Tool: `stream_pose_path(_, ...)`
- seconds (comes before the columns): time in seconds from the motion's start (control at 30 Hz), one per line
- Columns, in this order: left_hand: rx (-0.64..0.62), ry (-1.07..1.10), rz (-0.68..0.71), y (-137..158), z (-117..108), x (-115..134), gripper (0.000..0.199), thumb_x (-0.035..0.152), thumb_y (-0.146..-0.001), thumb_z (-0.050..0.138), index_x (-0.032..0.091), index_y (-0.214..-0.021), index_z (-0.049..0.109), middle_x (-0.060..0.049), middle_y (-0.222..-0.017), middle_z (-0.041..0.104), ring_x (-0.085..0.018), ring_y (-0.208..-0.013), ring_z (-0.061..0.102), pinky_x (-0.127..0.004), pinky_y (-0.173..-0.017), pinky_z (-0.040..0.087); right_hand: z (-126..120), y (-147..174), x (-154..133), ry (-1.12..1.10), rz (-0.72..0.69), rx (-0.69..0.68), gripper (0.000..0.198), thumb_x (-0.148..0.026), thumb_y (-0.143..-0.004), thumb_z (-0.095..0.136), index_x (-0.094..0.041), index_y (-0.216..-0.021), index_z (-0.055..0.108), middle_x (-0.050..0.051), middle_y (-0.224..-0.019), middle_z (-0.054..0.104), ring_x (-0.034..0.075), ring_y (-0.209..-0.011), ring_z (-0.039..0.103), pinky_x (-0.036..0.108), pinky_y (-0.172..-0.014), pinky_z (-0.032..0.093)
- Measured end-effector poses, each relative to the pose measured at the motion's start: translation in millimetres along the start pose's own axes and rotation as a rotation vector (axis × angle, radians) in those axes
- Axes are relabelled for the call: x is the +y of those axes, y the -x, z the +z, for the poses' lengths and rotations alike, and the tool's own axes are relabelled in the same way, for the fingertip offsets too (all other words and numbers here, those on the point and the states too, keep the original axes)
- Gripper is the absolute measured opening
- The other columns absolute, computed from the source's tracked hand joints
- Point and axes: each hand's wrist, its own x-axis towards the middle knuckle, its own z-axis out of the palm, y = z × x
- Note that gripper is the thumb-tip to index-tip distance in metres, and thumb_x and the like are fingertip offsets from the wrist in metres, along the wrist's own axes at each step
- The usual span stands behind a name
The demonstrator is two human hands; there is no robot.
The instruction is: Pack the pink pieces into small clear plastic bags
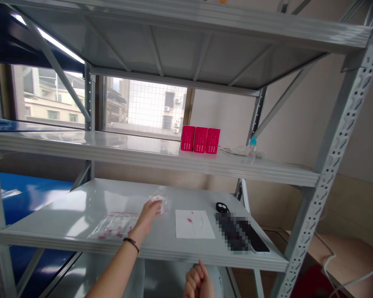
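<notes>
My left hand (149, 213), with a black band on its wrist, reaches over the lower shelf. Its fingers are closed on a small clear plastic bag (159, 195) with whitish contents I cannot make out. Left of that wrist lies a larger clear zip bag (113, 225) with small red bits inside. Just right of the hand, a white paper sheet (194, 225) lies flat, with a small red piece (190, 220) on it. Below the shelf's front edge, my right hand (199, 282) is curled closed, thumb up; whatever it may hold is hidden.
A black phone (255, 236), a pixelated dark patch (233, 231) and a round black item (221, 207) lie on the right of the lower shelf (65, 211). Three red boxes (200, 140) and a blue-capped bottle (253, 145) stand one shelf up. Metal posts (338, 136) frame the sides.
</notes>
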Motion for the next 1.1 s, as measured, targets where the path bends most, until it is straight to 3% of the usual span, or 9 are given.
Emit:
stream_pose_path(0.1, 0.028, -0.187, -0.034, -53.4, -9.8, 2.8, 0.034, 0.046, -0.068, 0.075, 0.018, -0.079, 0.06, -0.004, -0.074, 0.07, -0.021, -0.076, 0.071, -0.034, -0.076, 0.058, 4.3, -8.6, -46.7, 0.043, 0.021, 0.158, 0.072, -0.066, -0.058, 0.079, -0.03, -0.054, 0.017, -0.015, -0.048, 0.011, 0.005, -0.043, 0.0, 0.022, -0.03, 0.008)
stream_pose_path(0.2, 0.096, -0.44, -0.028, -82.6, -22.1, 1.9, 0.036, 0.039, -0.071, 0.076, 0.015, -0.092, 0.061, -0.01, -0.084, 0.074, -0.028, -0.089, 0.072, -0.037, -0.08, 0.056, 12.0, -33.5, -84.1, 0.34, -0.09, 0.231, 0.059, -0.065, -0.073, 0.07, -0.028, -0.059, 0.026, -0.014, -0.052, 0.015, 0.007, -0.046, 0.006, 0.023, -0.038, 0.008)
stream_pose_path(0.33, 0.112, -0.779, 0.098, -83.1, -42.0, 2.1, 0.046, 0.025, -0.078, 0.07, 0.011, -0.12, 0.058, -0.021, -0.124, 0.068, -0.035, -0.127, 0.058, -0.041, -0.102, 0.045, 22.2, -85.2, -110.7, 1.279, -0.306, 0.224, 0.05, -0.057, -0.094, 0.045, -0.024, -0.057, 0.043, -0.002, -0.051, 0.047, 0.014, -0.051, 0.042, 0.029, -0.05, 0.028)
stream_pose_path(0.4, 0.032, -0.913, 0.177, -72.5, -53.8, 3.4, 0.035, 0.02, -0.082, 0.064, 0.015, -0.117, 0.063, -0.016, -0.125, 0.07, -0.031, -0.126, 0.059, -0.038, -0.105, 0.042, 27.4, -110.0, -114.3, 1.787, -0.351, 0.171, 0.053, -0.045, -0.101, 0.032, -0.02, -0.065, 0.061, 0.009, -0.068, 0.071, 0.021, -0.067, 0.062, 0.031, -0.061, 0.039)
stream_pose_path(0.47, -0.069, -1.02, 0.24, -58.6, -66.9, 5.1, 0.024, 0.019, -0.086, 0.061, 0.02, -0.108, 0.07, -0.01, -0.114, 0.075, -0.027, -0.113, 0.066, -0.034, -0.1, 0.043, 32.1, -129.0, -112.1, 2.075, -0.322, 0.1, 0.054, -0.038, -0.103, 0.027, -0.018, -0.082, 0.072, 0.015, -0.089, 0.08, 0.025, -0.082, 0.071, 0.034, -0.07, 0.044)
stream_pose_path(0.6, -0.172, -1.175, 0.304, -31.0, -91.8, 7.1, 0.02, 0.022, -0.089, 0.057, 0.022, -0.1, 0.075, -0.008, -0.102, 0.077, -0.027, -0.102, 0.068, -0.034, -0.093, 0.044, 36.0, -146.9, -99.0, 2.196, -0.275, 0.015, 0.049, -0.037, -0.104, 0.03, -0.017, -0.097, 0.074, 0.019, -0.101, 0.08, 0.029, -0.094, 0.074, 0.037, -0.078, 0.048)
stream_pose_path(0.8, -0.138, -1.336, 0.304, -4.5, -108.5, -1.8, 0.035, 0.037, -0.088, 0.062, 0.014, -0.113, 0.07, -0.018, -0.112, 0.072, -0.037, -0.11, 0.063, -0.042, -0.093, 0.045, 31.5, -148.1, -85.9, 2.287, -0.314, -0.06, 0.04, -0.034, -0.104, 0.033, -0.019, -0.097, 0.07, 0.012, -0.104, 0.078, 0.025, -0.095, 0.074, 0.035, -0.076, 0.046)
stream_pose_path(0.93, -0.11, -1.409, 0.26, 3.8, -107.1, -12.9, 0.029, 0.027, -0.086, 0.06, 0.014, -0.111, 0.067, -0.017, -0.111, 0.071, -0.035, -0.108, 0.064, -0.04, -0.092, 0.046, 29.6, -146.0, -84.7, 2.308, -0.362, -0.052, 0.038, -0.033, -0.104, 0.031, -0.02, -0.102, 0.066, 0.011, -0.109, 0.074, 0.024, -0.092, 0.074, 0.034, -0.07, 0.045)
stream_pose_path(1.1, -0.054, -1.381, 0.269, 8.1, -103.5, -16.1, 0.02, 0.013, -0.087, 0.05, 0.019, -0.09, 0.069, -0.013, -0.093, 0.073, -0.029, -0.095, 0.069, -0.037, -0.083, 0.047, 26.9, -146.8, -83.3, 2.335, -0.42, -0.044, 0.038, -0.032, -0.104, 0.03, -0.02, -0.1, 0.066, 0.009, -0.106, 0.073, 0.025, -0.088, 0.074, 0.034, -0.065, 0.043)
